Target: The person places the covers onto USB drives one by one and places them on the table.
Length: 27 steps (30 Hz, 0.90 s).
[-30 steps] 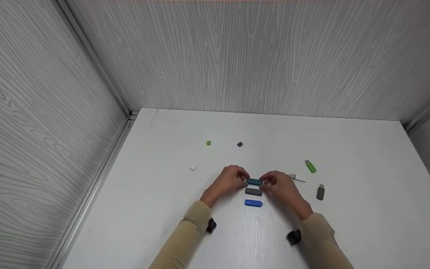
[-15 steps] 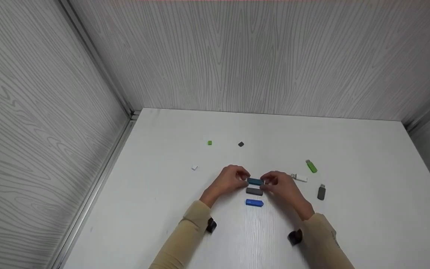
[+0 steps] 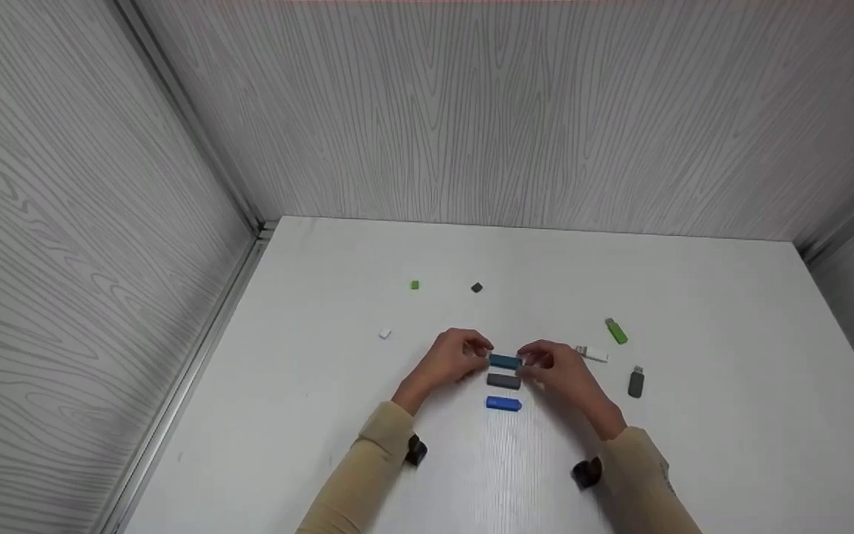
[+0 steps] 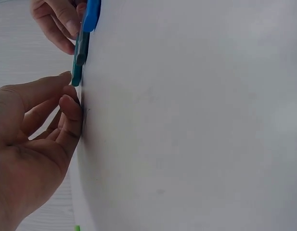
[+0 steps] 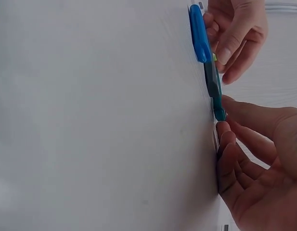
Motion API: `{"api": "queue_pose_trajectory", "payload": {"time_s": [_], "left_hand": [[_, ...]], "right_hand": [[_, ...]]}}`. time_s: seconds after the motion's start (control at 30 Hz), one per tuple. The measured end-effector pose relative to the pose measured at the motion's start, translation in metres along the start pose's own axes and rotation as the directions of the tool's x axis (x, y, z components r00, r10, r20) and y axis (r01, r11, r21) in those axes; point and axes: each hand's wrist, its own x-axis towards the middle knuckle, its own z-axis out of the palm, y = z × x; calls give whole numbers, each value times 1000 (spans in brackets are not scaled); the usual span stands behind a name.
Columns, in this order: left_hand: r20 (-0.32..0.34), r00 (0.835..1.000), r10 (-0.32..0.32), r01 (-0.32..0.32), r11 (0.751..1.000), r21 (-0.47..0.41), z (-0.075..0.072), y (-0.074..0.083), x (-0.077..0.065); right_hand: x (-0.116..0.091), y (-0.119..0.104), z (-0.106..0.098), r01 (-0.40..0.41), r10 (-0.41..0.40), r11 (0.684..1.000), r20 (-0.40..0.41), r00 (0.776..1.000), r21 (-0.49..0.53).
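A teal USB stick (image 3: 505, 362) lies crosswise between the two hands, at the far end of a short column. Below it lie a dark grey USB stick (image 3: 503, 381) and a blue USB stick (image 3: 503, 403), roughly parallel. My left hand (image 3: 455, 357) is beside the teal stick's left end, thumb and fingers bent, with a small gap showing in the head view. At the other end, my right hand (image 3: 557, 368) pinches the teal stick's tip between thumb and fingertips. In the right wrist view the blue stick (image 5: 200, 33) stands nearest the camera, partly covering the others.
Uncapped USB sticks lie to the right: green (image 3: 616, 331), white (image 3: 593, 354) and dark grey (image 3: 636, 382). Small caps lie further left: green (image 3: 415, 285), dark grey (image 3: 477, 288) and white (image 3: 385, 334). Wood-grain panels (image 3: 427, 111) border the white table (image 3: 264, 415).
My left hand has drawn slightly left, off the end of the teal USB stick. The right hand and the sticks have stayed nearly in place.
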Motion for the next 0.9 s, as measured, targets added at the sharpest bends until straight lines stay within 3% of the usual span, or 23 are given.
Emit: {"api": "queue_pose_trajectory", "payload": {"time_s": [0.23, 0.37, 0.47, 0.9], "left_hand": [[-22, 1000, -8, 7, 1000, -26, -7, -7, -7], [-32, 999, -26, 24, 998, -58, -15, -13, -11], [-40, 998, -42, 39, 997, -74, -21, -16, -15], [-59, 995, -78, 73, 993, -89, -39, -24, -24]], "right_hand": [[-2, 4, -3, -38, 37, 998, 11, 999, 48], [-4, 6, -8, -9, 9, 998, 0, 1000, 62], [-6, 6, -11, 12, -11, 998, -22, 1000, 55], [-7, 10, -19, -29, 30, 999, -18, 999, 46]]}}
